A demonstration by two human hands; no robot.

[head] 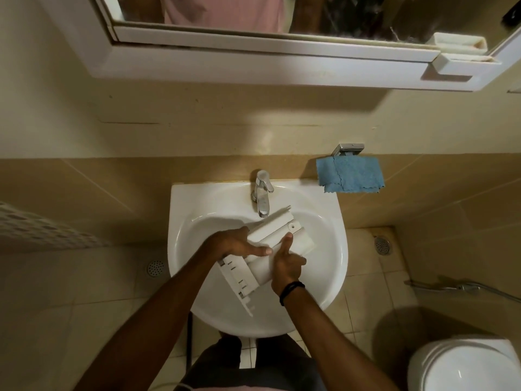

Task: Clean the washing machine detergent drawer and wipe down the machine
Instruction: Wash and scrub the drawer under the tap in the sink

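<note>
Detergent drawer is held over the bowl of the white sink, just below the faucet spout and clear of the basin wall as far as the head view shows. Its long axis runs diagonally, from near-left to far-right. The slotted end is toward your body on the left. The end with a small holed tab points away to the right, past the spout. It is tilted, with one long ridge uppermost.

Your left grip lies across the upper left part of the drawer, fingers straight and pressed flat on the plastic, tips pointing right. Your right grip clasps the near right side. Its thumb is stretched up along the white face, and the other fingers are curled round the edge and partly hidden. Fingertips of the two grips nearly meet at the middle of the drawer. A black band is on your right wrist.

Whether water runs from the spout you cannot tell.

A blue cloth hangs from a metal holder on the wall, just right of the sink and well apart from both grips. A mirror cabinet is above, a toilet at lower right, and a white perforated basket at the left edge.
</note>
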